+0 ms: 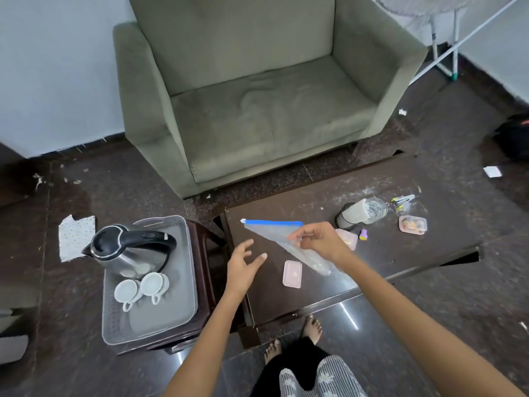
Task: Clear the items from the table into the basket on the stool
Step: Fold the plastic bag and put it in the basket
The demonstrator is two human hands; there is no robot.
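Observation:
My right hand pinches a clear zip bag with a blue seal strip, held just above the dark table. My left hand hovers open beside the bag, over the table's left end, holding nothing. On the table lie a pink lidded box, a second pink box partly behind my right hand, a third with food, a small purple item, a tipped jar with a dark lid and some clips. The grey basket on the stool holds a steel kettle and two white cups.
A green armchair stands behind the table. Paper scraps lie on the dark floor left of the stool. My bare feet stand at the table's near edge. A drying rack leg and a black bag are at right.

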